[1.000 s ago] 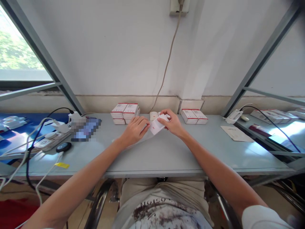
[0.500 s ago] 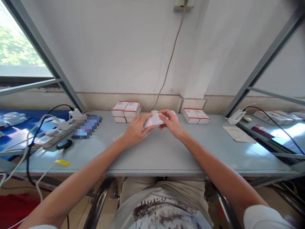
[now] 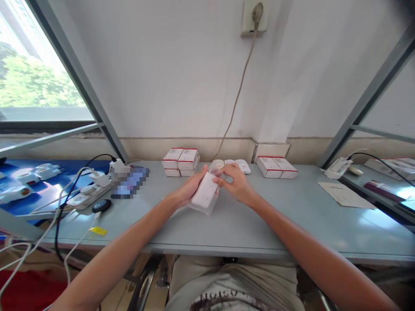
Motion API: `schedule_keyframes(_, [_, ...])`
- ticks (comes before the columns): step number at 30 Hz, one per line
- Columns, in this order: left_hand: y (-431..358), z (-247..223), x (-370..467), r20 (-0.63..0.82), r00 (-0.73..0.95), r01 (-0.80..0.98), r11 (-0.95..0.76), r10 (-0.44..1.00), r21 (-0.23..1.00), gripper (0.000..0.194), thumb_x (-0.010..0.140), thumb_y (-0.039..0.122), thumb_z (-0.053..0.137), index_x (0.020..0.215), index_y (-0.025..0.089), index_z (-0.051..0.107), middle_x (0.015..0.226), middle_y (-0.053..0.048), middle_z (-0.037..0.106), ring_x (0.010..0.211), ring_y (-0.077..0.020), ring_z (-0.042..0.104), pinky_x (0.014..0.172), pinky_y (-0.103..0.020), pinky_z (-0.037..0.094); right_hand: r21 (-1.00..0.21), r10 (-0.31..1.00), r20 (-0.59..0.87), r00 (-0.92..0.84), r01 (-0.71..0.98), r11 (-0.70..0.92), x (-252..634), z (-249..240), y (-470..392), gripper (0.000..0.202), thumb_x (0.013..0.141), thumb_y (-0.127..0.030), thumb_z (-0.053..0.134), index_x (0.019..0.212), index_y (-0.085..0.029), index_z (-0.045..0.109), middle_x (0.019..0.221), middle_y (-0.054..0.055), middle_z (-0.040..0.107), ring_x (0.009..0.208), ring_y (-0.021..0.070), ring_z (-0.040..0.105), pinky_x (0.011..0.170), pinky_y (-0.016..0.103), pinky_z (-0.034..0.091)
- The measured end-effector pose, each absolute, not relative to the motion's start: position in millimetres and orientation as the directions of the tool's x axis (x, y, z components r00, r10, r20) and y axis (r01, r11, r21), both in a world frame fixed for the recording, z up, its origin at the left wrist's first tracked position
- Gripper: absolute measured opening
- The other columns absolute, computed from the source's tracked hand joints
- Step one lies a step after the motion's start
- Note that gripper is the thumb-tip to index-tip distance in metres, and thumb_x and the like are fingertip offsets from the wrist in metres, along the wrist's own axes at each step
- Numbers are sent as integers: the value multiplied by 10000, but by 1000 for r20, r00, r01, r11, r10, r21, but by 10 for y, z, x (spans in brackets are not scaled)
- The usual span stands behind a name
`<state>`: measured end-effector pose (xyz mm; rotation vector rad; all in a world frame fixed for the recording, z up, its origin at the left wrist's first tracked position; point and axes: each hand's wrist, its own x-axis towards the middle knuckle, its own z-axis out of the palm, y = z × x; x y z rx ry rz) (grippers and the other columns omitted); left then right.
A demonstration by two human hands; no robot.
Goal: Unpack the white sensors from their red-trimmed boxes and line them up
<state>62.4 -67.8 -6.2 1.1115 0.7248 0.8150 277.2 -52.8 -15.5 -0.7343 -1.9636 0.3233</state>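
Note:
A white rectangular device point(image 3: 205, 191) in a clear plastic bag point(image 3: 207, 210) is tilted between my two hands, over the middle of the grey table. My left hand point(image 3: 192, 186) is closed around its left side. With bent fingers, my right hand point(image 3: 235, 181) pinches at its upper right edge, where the bag's top is. Just behind my hands, several white rounded devices point(image 3: 242, 166) lie in a row, partly covered by my right hand.
Stacked white boxes point(image 3: 187, 159) stand at the back left of my hands, two more boxes point(image 3: 277, 167) at the back right. A phone point(image 3: 129, 183), a black round puck point(image 3: 101, 205) and a cabled power strip point(image 3: 87, 195) lie left. Paper point(image 3: 345, 195) lies right.
The white device has turned from nearly level to steeply tilted, and the clear bag now shows around it. My hands have moved slightly down the table, uncovering the white devices behind. The view has shifted.

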Motion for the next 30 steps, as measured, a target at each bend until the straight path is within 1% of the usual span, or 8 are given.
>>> schedule_keyframes(8, [-705, -126, 632, -145, 747, -129, 356, 649, 925, 768, 1027, 813, 422, 1232, 130, 707, 1026, -165, 766, 820, -257, 755, 803, -416, 621, -690, 726, 686, -48, 272, 670, 2847, -51, -527, 376, 1038, -547, 594, 809, -254, 652, 813, 29, 672, 803, 210, 598, 774, 350, 498])
schedule_keyframes(12, [-719, -107, 633, -99, 696, -171, 298, 711, 939, 624, 1079, 676, 463, 1226, 125, 717, 1054, -172, 757, 898, -261, 744, 898, -437, 610, -742, 761, 648, -35, 196, 641, 2858, 1, -556, 402, 1029, -604, 597, 841, -257, 672, 851, 39, 715, 824, 216, 643, 805, 361, 531])
schedule_keyframes(16, [-693, -105, 639, -41, 600, -146, 159, 799, 976, 598, 1076, 660, 449, 1244, 140, 694, 1060, -180, 743, 807, -234, 701, 743, -390, 595, -739, 751, 661, 2, 179, 650, 2866, -1, -546, 364, 1027, -595, 606, 910, -260, 686, 942, 57, 726, 915, 234, 663, 881, 388, 542])
schedule_keyframes(19, [-661, -164, 651, 206, 343, -39, -205, 917, 978, 617, 1076, 691, 409, 1331, 168, 617, 1097, -150, 725, 766, -202, 656, 669, -354, 564, -738, 723, 673, 156, 207, 642, 2855, -48, -513, 372, 963, -592, 712, 1116, -262, 636, 1064, 65, 694, 964, 227, 643, 886, 388, 537])
schedule_keyframes(21, [-652, -205, 642, 479, 119, 149, -493, 870, 857, 598, 1075, 676, 460, 1432, 202, 526, 1229, -133, 699, 898, -209, 669, 773, -364, 584, -779, 770, 625, 128, 162, 605, 2831, -88, -500, 513, 902, -614, 779, 1210, -257, 579, 1019, 44, 673, 892, 206, 626, 815, 366, 531])
schedule_keyframes(23, [-656, -223, 618, 665, 54, 349, -638, 745, 686, 586, 1081, 635, 501, 1481, 207, 470, 1354, -146, 654, 1093, -238, 661, 943, -407, 573, -836, 841, 537, -67, 91, 541, 2795, -123, -504, 580, 883, -655, 782, 1232, -245, 566, 875, -2, 642, 781, 184, 594, 727, 338, 501])
schedule_keyframes(26, [-676, -205, 578, 770, 181, 490, -735, 612, 469, 529, 1090, 556, 546, 1480, 204, 476, 1398, -159, 624, 1231, -270, 631, 1072, -452, 528, -891, 855, 426, -297, 26, 453, 2742, -146, -539, 628, 856, -722, 775, 1204, -232, 594, 742, -39, 600, 677, 166, 552, 623, 306, 440])
schedule_keyframes(30, [-694, -196, 575, 762, 393, 521, -807, 514, 276, 532, 1070, 500, 622, 1517, 247, 481, 1390, -155, 602, 1283, -294, 617, 1111, -485, 522, -926, 891, 365, -271, -10, 376, 2719, -126, -580, 595, 857, -814, 704, 951, -231, 635, 684, -17, 605, 595, 151, 537, 563, 302, 423])
